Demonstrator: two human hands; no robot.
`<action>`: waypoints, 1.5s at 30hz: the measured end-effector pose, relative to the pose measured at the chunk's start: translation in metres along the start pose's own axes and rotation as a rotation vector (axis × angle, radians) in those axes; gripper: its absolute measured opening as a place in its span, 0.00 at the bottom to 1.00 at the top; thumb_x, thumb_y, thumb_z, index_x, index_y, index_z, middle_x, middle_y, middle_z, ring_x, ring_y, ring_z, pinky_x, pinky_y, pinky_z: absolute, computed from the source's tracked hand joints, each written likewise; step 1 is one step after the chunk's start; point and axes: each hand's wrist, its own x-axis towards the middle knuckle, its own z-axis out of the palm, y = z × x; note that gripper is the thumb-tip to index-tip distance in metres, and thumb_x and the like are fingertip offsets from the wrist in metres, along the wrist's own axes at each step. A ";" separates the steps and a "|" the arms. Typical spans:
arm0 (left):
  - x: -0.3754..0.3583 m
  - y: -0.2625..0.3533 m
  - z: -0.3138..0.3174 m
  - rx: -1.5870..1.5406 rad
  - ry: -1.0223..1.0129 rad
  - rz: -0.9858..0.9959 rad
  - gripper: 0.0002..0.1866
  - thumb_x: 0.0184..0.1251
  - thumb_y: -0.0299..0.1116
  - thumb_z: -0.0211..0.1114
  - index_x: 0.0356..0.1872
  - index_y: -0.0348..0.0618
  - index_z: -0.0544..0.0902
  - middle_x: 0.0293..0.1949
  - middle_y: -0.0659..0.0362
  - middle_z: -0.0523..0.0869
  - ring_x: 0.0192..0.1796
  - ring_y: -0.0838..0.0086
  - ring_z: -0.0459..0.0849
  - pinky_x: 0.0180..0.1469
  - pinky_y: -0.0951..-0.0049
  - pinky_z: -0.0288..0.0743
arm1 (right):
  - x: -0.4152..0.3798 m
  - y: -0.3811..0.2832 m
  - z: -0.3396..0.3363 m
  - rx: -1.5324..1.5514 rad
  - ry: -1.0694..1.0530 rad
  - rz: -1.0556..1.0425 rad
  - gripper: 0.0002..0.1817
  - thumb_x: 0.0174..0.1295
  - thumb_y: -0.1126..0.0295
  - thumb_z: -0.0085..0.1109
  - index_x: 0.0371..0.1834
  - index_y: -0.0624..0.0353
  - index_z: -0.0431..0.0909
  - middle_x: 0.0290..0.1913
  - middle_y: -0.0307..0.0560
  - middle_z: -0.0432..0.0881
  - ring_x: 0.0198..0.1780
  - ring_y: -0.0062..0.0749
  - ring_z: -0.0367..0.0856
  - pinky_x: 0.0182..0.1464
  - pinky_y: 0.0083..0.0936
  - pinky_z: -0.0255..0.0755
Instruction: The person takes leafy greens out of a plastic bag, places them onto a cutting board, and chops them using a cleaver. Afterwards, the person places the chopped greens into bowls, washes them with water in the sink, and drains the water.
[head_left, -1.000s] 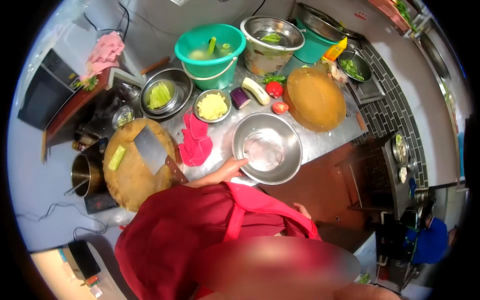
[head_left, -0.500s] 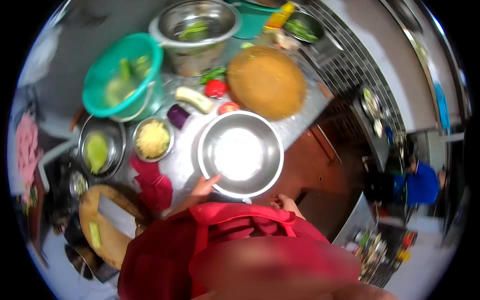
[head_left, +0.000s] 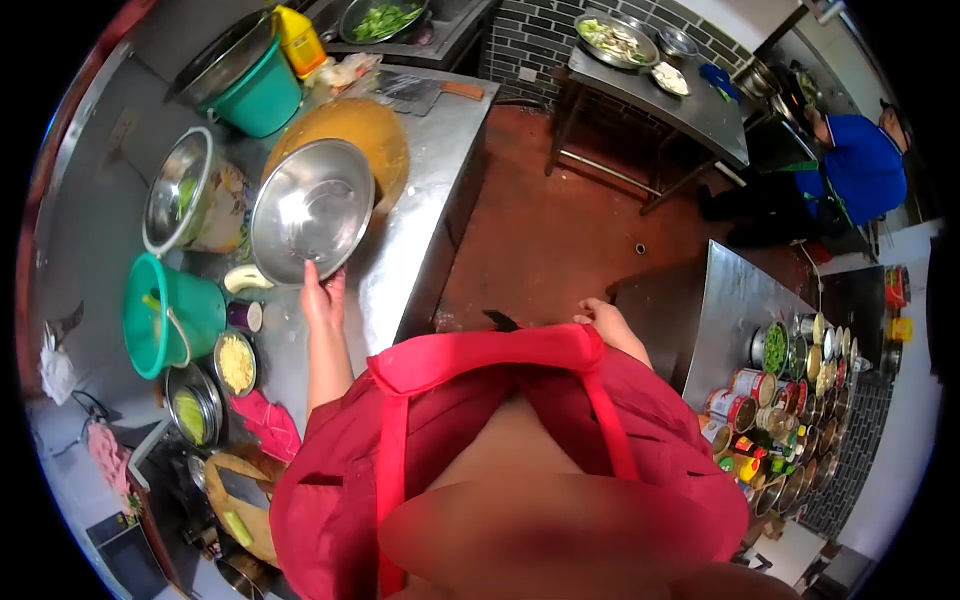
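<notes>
My left hand (head_left: 323, 297) grips the rim of a wide steel bowl (head_left: 305, 215), thumb on the inner side. The bowl is tilted above the counter and partly covers a round wooden chopping board (head_left: 388, 160). Its inside looks bare and shiny. Out past the counter edge, over the floor, hangs my right hand (head_left: 603, 316), fingers loosely bent with nothing visible in them. Beside the bowl lie a peeled pale vegetable (head_left: 247, 278) and a cut eggplant (head_left: 243, 316). A small bowl of yellow shreds (head_left: 236, 363) stands nearer to me.
A green bucket (head_left: 205, 318) and a steel basin (head_left: 170, 195) line the wall side. Beyond the board lies a cleaver (head_left: 405, 95). A person in blue (head_left: 850, 175) stands at the far right. Seasoning tins (head_left: 733, 408) crowd a steel counter (head_left: 722, 300) at right.
My view has swung toward the right, showing more floor and the far table. My left hand has lifted and tilted the steel bowl toward the chopping board. My right hand stays free.
</notes>
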 end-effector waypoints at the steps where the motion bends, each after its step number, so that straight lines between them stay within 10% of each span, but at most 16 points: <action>1: 0.015 -0.002 0.011 -0.035 -0.015 0.025 0.20 0.67 0.38 0.54 0.51 0.32 0.69 0.46 0.49 0.77 0.45 0.62 0.79 0.46 0.62 0.79 | 0.002 0.009 -0.007 0.064 0.023 0.017 0.21 0.55 0.62 0.60 0.47 0.65 0.73 0.44 0.57 0.79 0.46 0.46 0.79 0.48 0.33 0.71; 10: 0.077 -0.016 0.048 0.148 0.202 0.186 0.25 0.66 0.41 0.56 0.56 0.33 0.65 0.51 0.51 0.75 0.49 0.63 0.78 0.50 0.61 0.78 | 0.149 0.147 0.046 0.717 -0.331 0.138 0.17 0.56 0.65 0.60 0.45 0.65 0.75 0.41 0.52 0.81 0.43 0.33 0.80 0.47 0.25 0.71; 16: 0.120 0.004 0.038 0.498 0.481 0.337 0.26 0.59 0.49 0.62 0.47 0.36 0.71 0.32 0.56 0.80 0.24 0.75 0.77 0.23 0.77 0.72 | 0.247 -0.023 -0.063 0.101 -0.226 -0.203 0.20 0.55 0.61 0.60 0.45 0.63 0.75 0.40 0.52 0.81 0.43 0.38 0.79 0.46 0.27 0.72; 18: 0.170 0.001 -0.029 0.976 0.650 0.722 0.27 0.59 0.47 0.63 0.48 0.30 0.70 0.30 0.57 0.78 0.25 0.76 0.72 0.30 0.75 0.70 | 0.289 -0.071 -0.096 -0.102 -0.208 -0.314 0.17 0.58 0.62 0.59 0.45 0.63 0.75 0.36 0.50 0.81 0.40 0.33 0.79 0.44 0.26 0.71; 24: 0.146 0.071 0.067 1.195 1.141 1.098 0.25 0.58 0.36 0.64 0.54 0.33 0.70 0.37 0.50 0.76 0.31 0.70 0.74 0.38 0.72 0.72 | 0.404 -0.162 -0.157 -0.268 -0.318 -0.396 0.18 0.56 0.62 0.61 0.44 0.62 0.76 0.40 0.51 0.81 0.42 0.34 0.79 0.44 0.25 0.71; 36: 0.197 0.038 0.209 1.073 0.799 0.938 0.23 0.59 0.24 0.60 0.57 0.38 0.69 0.47 0.57 0.74 0.42 0.77 0.73 0.46 0.79 0.69 | 0.749 -0.396 -0.212 -0.270 -0.393 -0.838 0.17 0.54 0.64 0.59 0.47 0.56 0.75 0.43 0.52 0.80 0.46 0.40 0.78 0.48 0.32 0.71; 41: 0.195 -0.031 0.260 1.098 0.913 0.626 0.19 0.60 0.21 0.56 0.54 0.39 0.70 0.36 0.62 0.73 0.35 0.80 0.70 0.37 0.83 0.67 | 0.930 -0.543 -0.175 -0.383 0.080 -1.113 0.16 0.54 0.69 0.52 0.47 0.58 0.73 0.47 0.54 0.75 0.51 0.48 0.73 0.52 0.40 0.67; 45: 0.197 -0.060 0.309 1.314 0.813 0.479 0.16 0.60 0.20 0.56 0.51 0.38 0.72 0.47 0.58 0.72 0.37 0.78 0.73 0.40 0.81 0.71 | 1.016 -0.629 -0.134 -0.430 0.497 -1.124 0.17 0.57 0.70 0.44 0.50 0.61 0.70 0.54 0.52 0.71 0.58 0.45 0.65 0.56 0.44 0.60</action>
